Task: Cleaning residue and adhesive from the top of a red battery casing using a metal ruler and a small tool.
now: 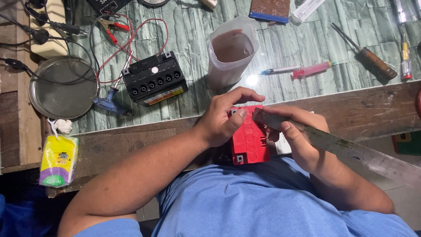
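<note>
My left hand [226,116] grips the top and left side of a small red battery [249,139] held against the bench edge near my body. In my right hand [300,134] is a long worn metal blade [351,151], its tip resting against the battery's upper right edge. The blade runs out toward the lower right. A white piece behind the battery is mostly hidden by my right hand.
On the green-patterned bench top stand a black battery [154,79] with several open cell holes and red clip leads, a plastic jug of brown liquid [231,50], a pink syringe [312,70], a wooden-handled screwdriver [370,59], a round metal dish [62,87] and a yellow packet [59,160].
</note>
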